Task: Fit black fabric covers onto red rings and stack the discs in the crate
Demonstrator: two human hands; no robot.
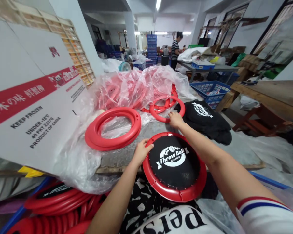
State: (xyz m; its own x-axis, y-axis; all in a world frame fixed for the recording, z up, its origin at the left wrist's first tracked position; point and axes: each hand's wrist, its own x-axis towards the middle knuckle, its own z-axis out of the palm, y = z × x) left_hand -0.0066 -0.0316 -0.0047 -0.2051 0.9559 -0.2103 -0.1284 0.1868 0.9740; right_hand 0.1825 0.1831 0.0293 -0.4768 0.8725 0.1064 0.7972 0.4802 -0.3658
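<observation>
My left hand [142,151] grips the upper left rim of a red disc with a black mesh centre [174,162], printed "Throw Ball"; the disc tilts against the table edge at my lap. Reaching across it, my right hand [176,119] has its fingers closed on the near edge of a red plastic ring [158,116]. More red rings lie just behind that one. To the left rests a stack of red rings [90,138]. Right of my right hand sits a pile of black printed mesh pieces [210,122].
A large clear plastic bag [146,81] of red rings covers the table's far side. A white carton [34,97] stands at left. Finished discs [61,198] fill a container below left. Blue baskets [210,89] and a person in stripes [175,48] are beyond.
</observation>
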